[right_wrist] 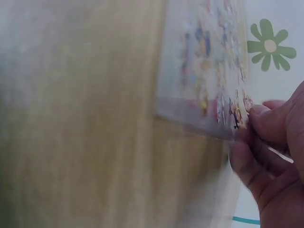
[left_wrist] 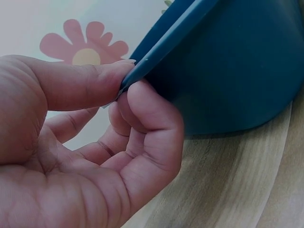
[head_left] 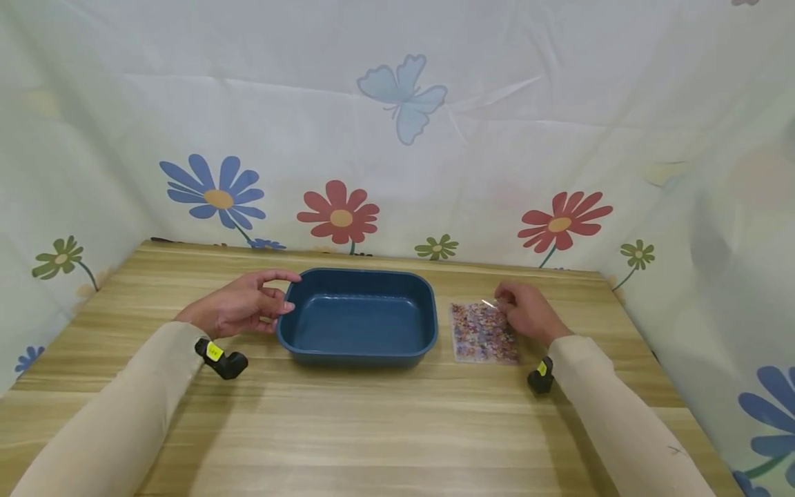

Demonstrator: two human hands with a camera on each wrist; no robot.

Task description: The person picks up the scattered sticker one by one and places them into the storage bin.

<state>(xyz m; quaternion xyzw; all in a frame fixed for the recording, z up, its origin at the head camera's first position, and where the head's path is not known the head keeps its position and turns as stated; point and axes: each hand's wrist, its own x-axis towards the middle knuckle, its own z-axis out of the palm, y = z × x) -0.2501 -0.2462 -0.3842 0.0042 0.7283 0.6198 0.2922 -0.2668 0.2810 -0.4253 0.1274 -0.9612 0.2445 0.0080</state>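
A blue rectangular tub stands on the table. Its left rim is pinched between thumb and fingers of the left hand; in the left wrist view the left hand grips the rim of the tub. To the right of the tub is a thin clear sheet or packet with a dense multicoloured pattern. The right hand pinches its upper right part. In the right wrist view the right hand holds an edge of the patterned sheet, which looks blurred.
The wood-grain table reaches back to a pale curtain printed with flowers and a butterfly. More curtain hangs at both sides. A black device is strapped at each wrist, over the beige sleeves.
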